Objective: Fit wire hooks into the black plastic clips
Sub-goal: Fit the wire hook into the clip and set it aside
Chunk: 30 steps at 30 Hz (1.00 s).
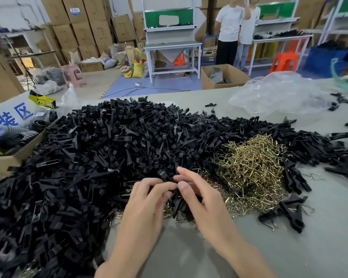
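A huge heap of black plastic clips (pixel 100 149) covers the left and middle of the table. To its right lies a tangle of brass-coloured wire hooks (pixel 251 165). My left hand (pixel 147 205) and my right hand (pixel 201 197) meet at the heap's near edge. Together they pinch one black clip (pixel 174 194) between curled fingertips and thumbs. Whether a hook sits in that clip is hidden by my fingers. A few clips with hooks fitted (pixel 285 213) lie at the right of the wire pile.
A cardboard box (pixel 12 159) with black parts stands at the table's left edge. Crumpled clear plastic (pixel 277 95) lies at the back right, with loose clips beyond it. Bare grey table (pixel 189 251) stretches in front of me. Two people stand far behind at workbenches.
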Motion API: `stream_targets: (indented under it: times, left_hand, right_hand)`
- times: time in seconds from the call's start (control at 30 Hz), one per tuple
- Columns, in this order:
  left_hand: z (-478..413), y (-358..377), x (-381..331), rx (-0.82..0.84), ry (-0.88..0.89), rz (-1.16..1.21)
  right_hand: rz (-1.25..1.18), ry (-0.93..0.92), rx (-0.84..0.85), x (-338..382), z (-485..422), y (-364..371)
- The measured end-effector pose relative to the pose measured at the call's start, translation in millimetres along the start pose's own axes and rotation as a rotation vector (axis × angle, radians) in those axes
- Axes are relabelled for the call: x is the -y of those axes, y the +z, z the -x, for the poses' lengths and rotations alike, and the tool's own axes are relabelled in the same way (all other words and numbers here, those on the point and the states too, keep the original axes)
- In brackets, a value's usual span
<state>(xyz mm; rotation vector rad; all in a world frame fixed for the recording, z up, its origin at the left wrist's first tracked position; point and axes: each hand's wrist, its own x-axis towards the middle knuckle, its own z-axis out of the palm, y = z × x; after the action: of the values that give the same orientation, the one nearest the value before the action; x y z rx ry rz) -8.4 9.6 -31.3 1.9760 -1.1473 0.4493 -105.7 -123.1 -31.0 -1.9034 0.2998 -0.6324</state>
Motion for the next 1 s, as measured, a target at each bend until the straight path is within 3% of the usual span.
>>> stream_targets:
  times: [0.17,0.3,0.5,0.63,0.8,0.87,1.0]
  left_hand:
    - [1.6,-0.8,-6.3,0.021,0.009,0.047]
    - [0.2,-4.5,-9.4,0.05,-0.002,0.058]
    - [-0.5,-3.2,-3.6,0.048,-0.013,0.024]
    - [-4.0,-5.4,11.2,-0.037,-0.172,-0.059]
    - [-4.3,-10.7,26.3,-0.183,-0.279,-0.264]
    - [-4.7,-13.9,22.9,-0.2,-0.319,-0.161]
    - [-5.3,-12.9,3.6,-0.156,-0.467,0.296]
  right_hand:
    - [-0.269,0.055,0.054,4.9,-5.8,-7.9]
    - [-0.33,0.09,0.091,6.1,-8.0,-9.5]
    - [-0.23,0.137,-0.018,3.4,-3.8,-2.7]
    - [-0.237,0.198,-0.152,1.7,-7.2,-9.8]
    - [-0.667,0.335,-0.204,5.6,-12.7,-17.4]
    - [-0.819,0.367,-0.194,7.1,-13.1,-18.0]
    - [-0.914,0.403,-0.124,8.2,-14.6,-17.7]
